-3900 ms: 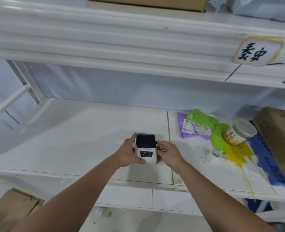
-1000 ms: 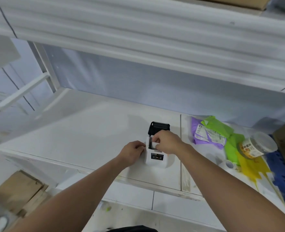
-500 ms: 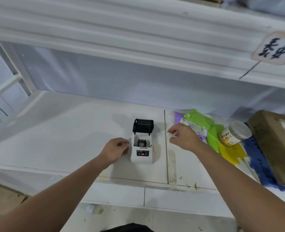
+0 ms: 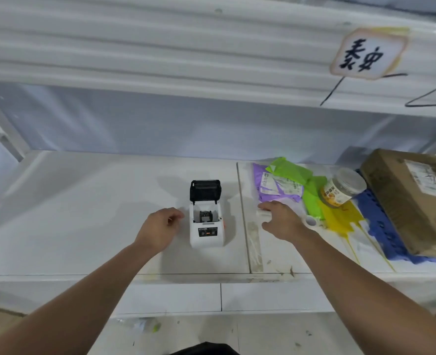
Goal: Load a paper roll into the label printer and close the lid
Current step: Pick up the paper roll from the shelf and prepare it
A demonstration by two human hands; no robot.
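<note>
A small white label printer [image 4: 206, 233] stands on the white shelf [image 4: 83, 213], near its front edge, with its black lid [image 4: 205, 190] swung up and back so the paper bay [image 4: 206, 216] shows open from above; a dark part sits inside the bay, and I cannot tell whether any paper is in it. The left hand [image 4: 159, 229] rests just left of the printer, fingers loosely curled and gripping nothing, apart from the printer's side. The right hand [image 4: 282, 220] lies to the right of the printer, across the seam between the two shelf boards, fingers curled around a small white roll-like thing [image 4: 263, 213] at its fingertips; whether it truly grips it I cannot tell. A white paper roll [image 4: 311, 221] lies on the shelf just beyond the right hand's wrist side, beside a yellow bag [image 4: 340, 216]. Further back lie a purple bag [image 4: 275, 190] with a printed label and a green bag [image 4: 291, 171] on top of it. A clear jar [image 4: 345, 187] lies tilted on its side next to a brown cardboard box [image 4: 416, 201], which sits on a blue sheet [image 4: 375, 221]. A sign [image 4: 368, 53] with black handwritten characters hangs on the upper shelf edge.
</note>
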